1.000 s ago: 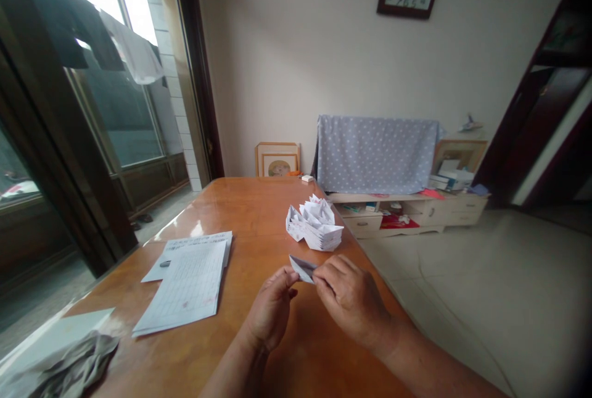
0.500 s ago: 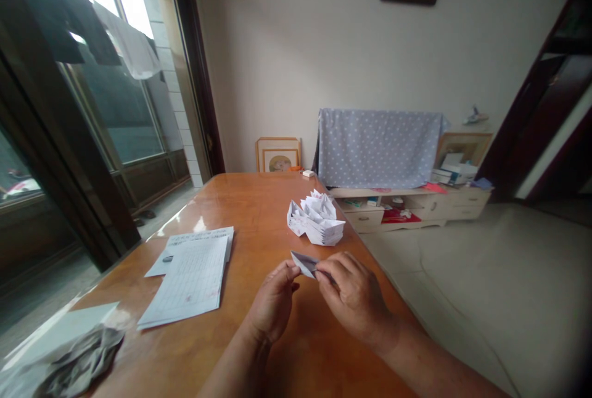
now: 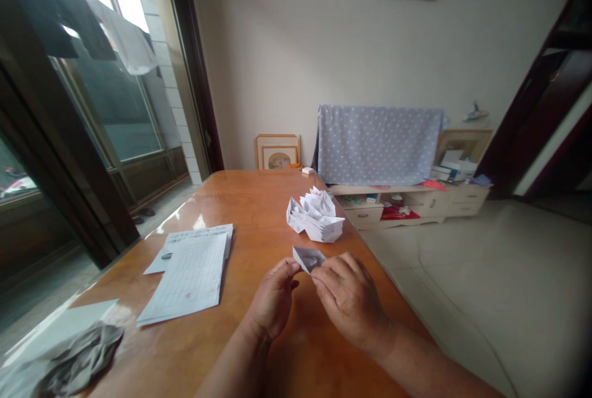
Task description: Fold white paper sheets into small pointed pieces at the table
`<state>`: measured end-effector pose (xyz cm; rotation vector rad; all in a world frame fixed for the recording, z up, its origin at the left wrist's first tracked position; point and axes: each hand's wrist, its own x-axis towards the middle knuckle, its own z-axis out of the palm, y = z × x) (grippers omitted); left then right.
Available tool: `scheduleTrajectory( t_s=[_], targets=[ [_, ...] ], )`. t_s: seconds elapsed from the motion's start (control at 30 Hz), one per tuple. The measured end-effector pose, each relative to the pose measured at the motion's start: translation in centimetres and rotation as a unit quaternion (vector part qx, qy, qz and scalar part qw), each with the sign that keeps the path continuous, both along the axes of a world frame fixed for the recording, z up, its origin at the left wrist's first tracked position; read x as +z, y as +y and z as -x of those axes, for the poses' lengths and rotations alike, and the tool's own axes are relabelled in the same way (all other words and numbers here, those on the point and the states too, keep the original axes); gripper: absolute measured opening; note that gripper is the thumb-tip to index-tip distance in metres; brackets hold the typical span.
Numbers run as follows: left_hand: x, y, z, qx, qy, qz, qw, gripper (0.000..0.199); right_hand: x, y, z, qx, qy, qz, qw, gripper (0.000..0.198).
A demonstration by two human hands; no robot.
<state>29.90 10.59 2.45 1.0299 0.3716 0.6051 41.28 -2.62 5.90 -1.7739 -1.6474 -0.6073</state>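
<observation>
Folded paper piece (image 3: 305, 256), held above wooden table (image 3: 259, 200), fold gaping upward. Left hand (image 3: 274, 300) pinches left corner between thumb and fingers; right hand (image 3: 354, 299) pinches opposite end. Nested stack of white folded papers (image 3: 319, 225) on table just beyond. Overlapping written sheets (image 3: 189, 281) lie to left; crumpled gray cloth (image 3: 83, 355) nearer, by table's left edge.

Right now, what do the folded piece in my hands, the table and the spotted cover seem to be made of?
Folded piece: likely matte paper, from its thin edges and sharp creases.
Table: probably wood with a glossy varnish, judging by the orange-brown surface and bright reflections, though laminate could look alike.
Spotted cover: seemingly matte cloth, since it hangs loosely without shine.
</observation>
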Motion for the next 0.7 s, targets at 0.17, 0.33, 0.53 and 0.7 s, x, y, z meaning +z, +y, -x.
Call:
scheduleTrajectory(
  t_s=[0.17, 0.33, 0.53, 0.7],
  targets=[
    [0.0, -0.1, -0.2, -0.001, 0.002, 0.004, 1.000, 0.011, -0.1, 0.1, 0.0, -0.011, -0.001, 0.013, 1.000, 0.018],
    [0.1, -0.2, -0.2, -0.001, 0.011, -0.008, 1.000, 0.014, -0.7, 0.2, 0.0, -0.034, 0.010, 0.009, 0.999, 0.014],
    [0.2, -0.4, -0.3, -0.026, 0.024, -0.021, 0.999, 0.019, -1.2, 0.5, -0.7, -0.023, 0.032, 0.000, 0.999, 0.020],
    [0.1, -0.4, -0.5, -0.009, 0.044, -0.022, 0.999, 0.023, -1.0, 0.8, -2.2, -0.020, 0.034, 0.009, 0.999, 0.018]
  ],
)
